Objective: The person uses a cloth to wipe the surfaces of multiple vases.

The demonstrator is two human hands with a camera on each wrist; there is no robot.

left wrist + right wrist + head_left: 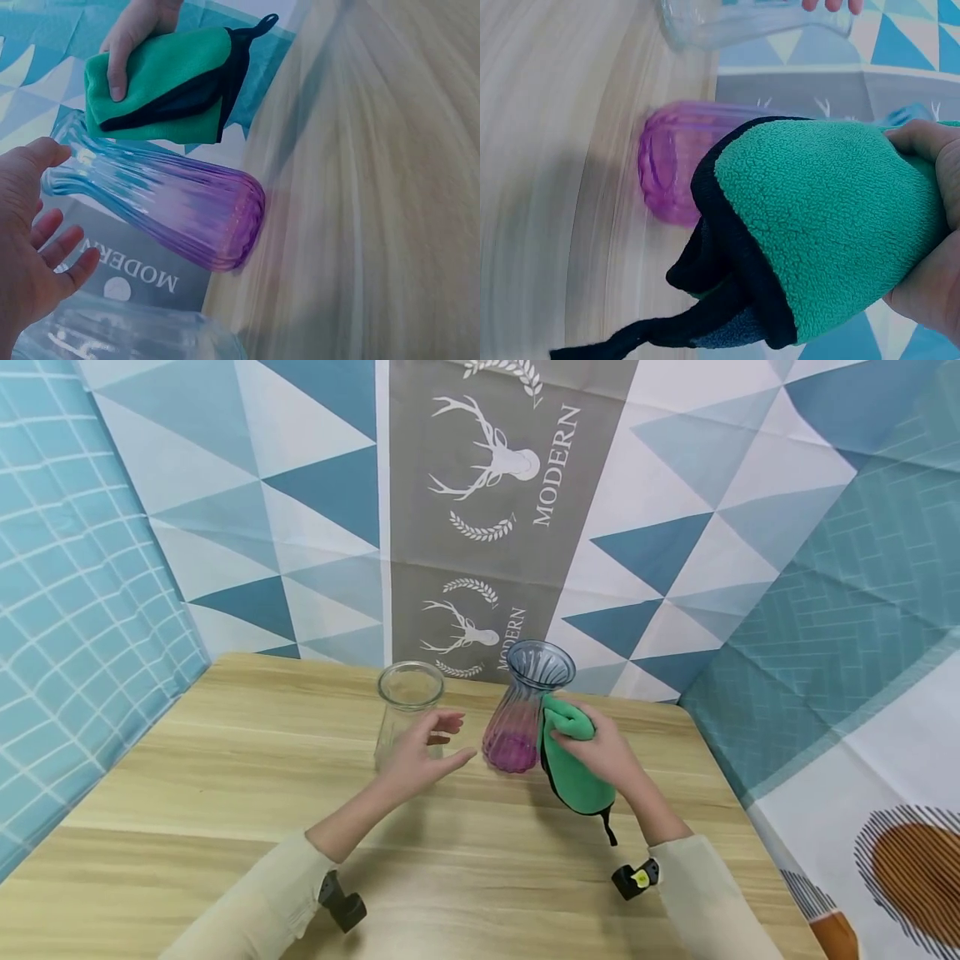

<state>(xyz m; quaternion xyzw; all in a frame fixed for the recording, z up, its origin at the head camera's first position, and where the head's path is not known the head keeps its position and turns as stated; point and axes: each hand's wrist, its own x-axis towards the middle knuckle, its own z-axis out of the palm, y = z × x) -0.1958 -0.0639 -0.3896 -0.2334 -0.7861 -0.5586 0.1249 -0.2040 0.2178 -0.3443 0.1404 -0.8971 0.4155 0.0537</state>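
Head view: the vase (513,737), blue at its flared mouth and purple at its base, stands on the worktop (480,885) just right of the frame's centre. Left of it is the jar (402,720), clear and wide-mouthed, partly hidden by the left hand (422,757). That hand's grip is released: thumb and fingers stand apart around a gap that faces the vase and contains nothing. The right hand (603,750) pinches the cloth (581,781), green with black edging, which hangs over the vase's right side; whether the two touch cannot be told. Pale sleeves (251,893) enter from the lower left and lower right. Behind, the patterned wall covering (322,468) fills the upper frame, with grey panels showing white deer heads and the word MODERN.

Left wrist view: the left hand reaches in from the left edge with fingers spread, its thumb tip overlapping the vase's neck in the picture. The vase runs sideways across the left half, base near the centre. Above it, the right hand grasps the cloth, whose black loop points to the upper right. Part of the jar shows at the lower left.

Right wrist view: the cloth fills the centre, clasped by the right hand at the right edge. Behind it, the vase's purple base shows left of centre. The jar lies across the top, with left fingertips at the upper right.
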